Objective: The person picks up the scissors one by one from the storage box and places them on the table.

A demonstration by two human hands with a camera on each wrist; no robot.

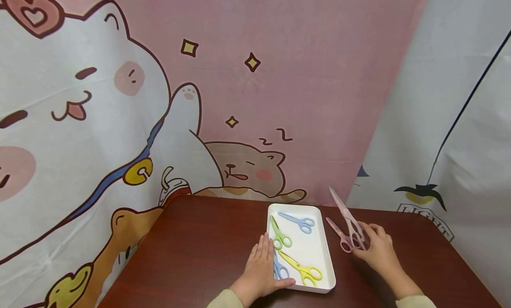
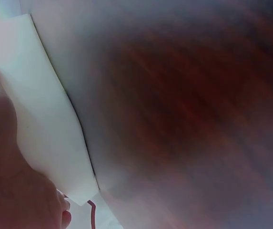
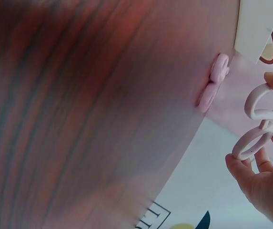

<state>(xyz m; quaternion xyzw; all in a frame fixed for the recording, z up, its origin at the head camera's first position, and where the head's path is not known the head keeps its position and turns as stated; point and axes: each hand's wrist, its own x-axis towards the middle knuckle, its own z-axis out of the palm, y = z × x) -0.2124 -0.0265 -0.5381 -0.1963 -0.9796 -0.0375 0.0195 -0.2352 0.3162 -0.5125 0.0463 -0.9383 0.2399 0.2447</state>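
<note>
My right hand (image 1: pixel 381 255) pinches a pair of pale pink scissors (image 1: pixel 348 216) by its handle loops, blades up and away, raised above the table. The right wrist view shows the fingers and thumb at the two rings of these scissors (image 3: pixel 249 106). Below them on the table lies another pair of pink scissors (image 1: pixel 338 231). My left hand (image 1: pixel 258 268) rests along the left side of a white tray (image 1: pixel 320 255), fingers straight, thumb over its near rim. Inside lie blue scissors (image 1: pixel 294 219), green scissors (image 1: pixel 277 231), yellow scissors (image 1: pixel 297 264) and a second blue pair, partly hidden by that hand.
The dark reddish-brown table (image 1: pixel 199 241) extends to both sides of the tray. Behind it hangs a pink and white cloth (image 1: pixel 311 99) printed with cartoon animals, meeting the table's back edge.
</note>
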